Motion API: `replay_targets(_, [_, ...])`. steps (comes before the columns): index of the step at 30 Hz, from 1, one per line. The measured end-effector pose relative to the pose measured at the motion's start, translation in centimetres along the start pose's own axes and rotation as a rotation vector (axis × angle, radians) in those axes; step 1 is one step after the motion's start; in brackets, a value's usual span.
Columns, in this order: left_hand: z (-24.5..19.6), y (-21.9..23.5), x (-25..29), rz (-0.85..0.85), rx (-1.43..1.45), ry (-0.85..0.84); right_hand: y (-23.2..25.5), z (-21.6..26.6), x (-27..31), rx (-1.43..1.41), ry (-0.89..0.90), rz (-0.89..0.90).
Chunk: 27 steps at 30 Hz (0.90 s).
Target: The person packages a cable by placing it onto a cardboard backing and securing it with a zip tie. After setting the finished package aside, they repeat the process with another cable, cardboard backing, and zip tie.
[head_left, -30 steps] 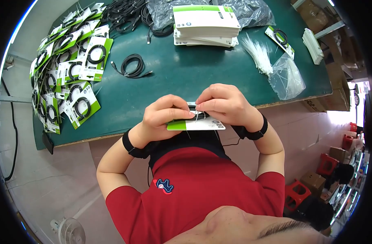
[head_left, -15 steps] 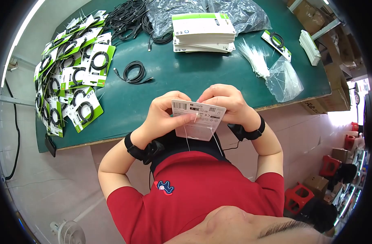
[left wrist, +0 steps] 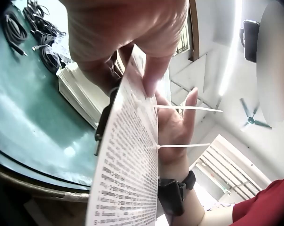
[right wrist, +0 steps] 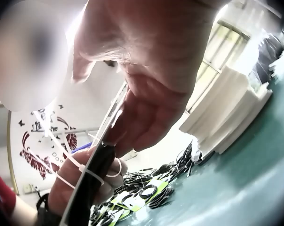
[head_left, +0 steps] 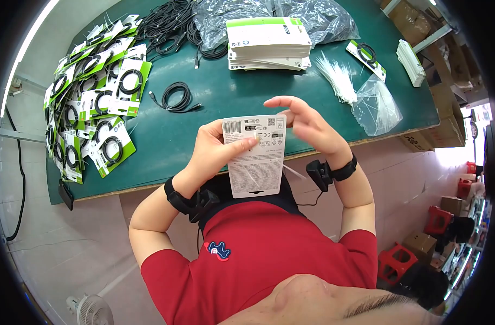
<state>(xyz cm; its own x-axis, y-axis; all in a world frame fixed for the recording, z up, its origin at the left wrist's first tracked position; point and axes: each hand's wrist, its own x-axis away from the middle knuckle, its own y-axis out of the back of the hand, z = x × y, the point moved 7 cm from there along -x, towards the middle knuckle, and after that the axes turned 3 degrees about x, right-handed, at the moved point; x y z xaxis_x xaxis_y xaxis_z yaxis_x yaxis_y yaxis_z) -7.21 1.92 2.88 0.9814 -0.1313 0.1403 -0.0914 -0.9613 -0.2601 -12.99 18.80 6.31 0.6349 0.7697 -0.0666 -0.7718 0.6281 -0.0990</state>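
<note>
A white packaging card [head_left: 255, 176] stands with its printed back facing the head camera. My left hand [head_left: 207, 151] pinches it along the left edge, thumb across the print and the other fingers behind. Two white zip ties [left wrist: 198, 109] run through the card, their tails sticking out from the back in the left wrist view. On the card's other side a black cable [right wrist: 91, 183] is looped by the ties in the right wrist view. My right hand [head_left: 315, 130] is at the card's upper right corner, thumb and forefinger spread apart, its other fingers close behind the card.
Carded cables [head_left: 90, 103] are heaped at the table's left. A coiled black cable [head_left: 177, 97] lies nearer. Behind are a stack of cards [head_left: 269, 46] and plastic bags [head_left: 318, 19]. Loose zip ties [head_left: 336, 81] and a clear bag [head_left: 377, 108] lie to the right.
The card has turned from its front to its printed back and now stands more upright. My right hand has let go of the zip tie and moved up and right, its fingers spreading.
</note>
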Motion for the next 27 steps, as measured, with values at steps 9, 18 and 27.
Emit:
replay_targets(9, [-0.2,0.7,-0.5,-0.051,-0.024,-0.087,-1.6,1.3,-0.7,0.715,0.339,-0.161])
replay_targets(18, [-0.1,1.0,-1.0,-0.054,-0.082,-0.114,-3.9,4.1,-0.5,1.067,0.734,-0.294])
replay_targets(27, [-3.6,0.8,0.9,-0.242,-0.507,-0.575,-3.9,1.6,1.0,0.605,0.476,-0.162])
